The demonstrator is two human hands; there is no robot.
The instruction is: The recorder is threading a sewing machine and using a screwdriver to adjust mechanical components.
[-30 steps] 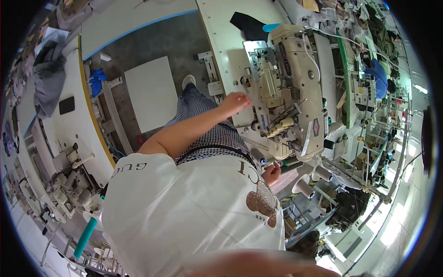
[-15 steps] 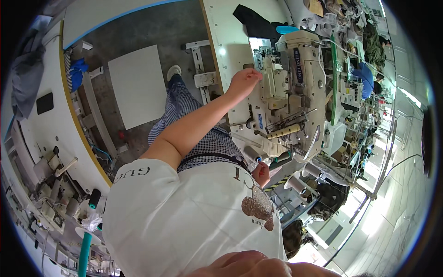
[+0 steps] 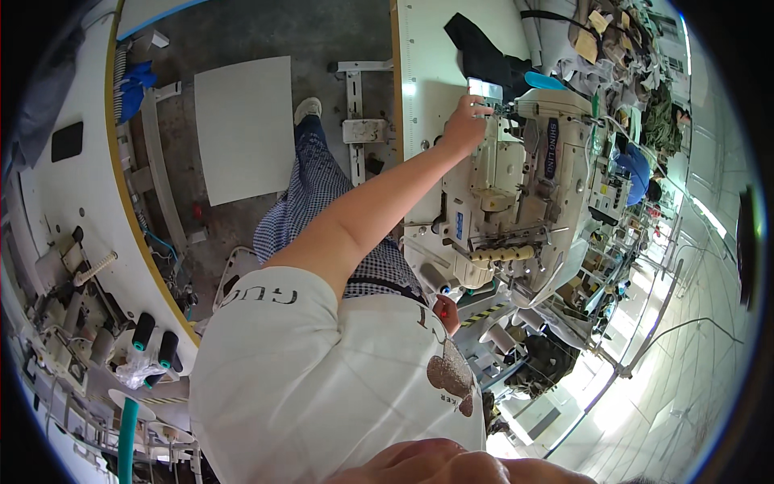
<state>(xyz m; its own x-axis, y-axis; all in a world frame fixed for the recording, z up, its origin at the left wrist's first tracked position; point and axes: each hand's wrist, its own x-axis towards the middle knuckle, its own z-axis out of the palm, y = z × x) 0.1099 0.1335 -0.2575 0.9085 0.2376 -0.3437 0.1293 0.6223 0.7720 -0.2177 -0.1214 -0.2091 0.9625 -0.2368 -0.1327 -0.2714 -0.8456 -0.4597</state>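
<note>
Reaching posture at a sewing machine, as I see it from within the room. The left hand (image 3: pixel 466 127), arm outstretched, is at the far end of the machine (image 3: pixel 504 165), beside the bright plate (image 3: pixel 484 89). The chief hazard, in my judgement, is to the fingertips: were the machine to run with them so close to its small working parts, they could be pinched or pricked. A lesser one is a snag, should the hand or wrist catch on a projecting part while drawn back. The black cloth (image 3: pixel 480 56), lying on the table (image 3: pixel 435 64) just beyond the plate, might also be dragged out of place by a careless knock.

Position relative to the grip: the machine stands on the table to the right of the left hand, its body extending back toward the wearer. The fingers are bent at its edge; whether they meet, or pinch anything, I cannot make out. The right hand (image 3: pixel 446 313) hangs low beside the waist, apart from the cloth, its fingers too small to read.
</note>
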